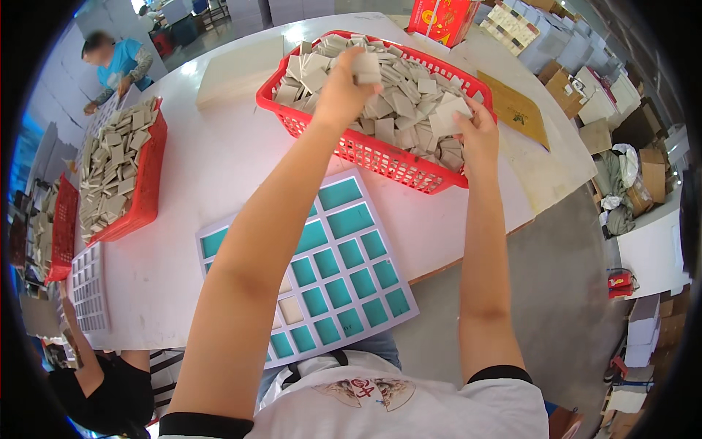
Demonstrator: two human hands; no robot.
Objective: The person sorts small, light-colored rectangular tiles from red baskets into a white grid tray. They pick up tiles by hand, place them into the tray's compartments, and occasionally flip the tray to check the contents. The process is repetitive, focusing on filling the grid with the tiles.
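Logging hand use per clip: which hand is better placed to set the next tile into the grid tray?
Left, probably. The left hand has a beige tile lifted clear above the red basket. The right hand is down among the basket's tiles. The left forearm also lies over the grid tray.

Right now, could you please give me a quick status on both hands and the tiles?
Left hand pinching one beige tile above the red basket. Right hand gripping tiles at the basket's near right corner. Grid tray mostly unfilled. Nothing in the way.
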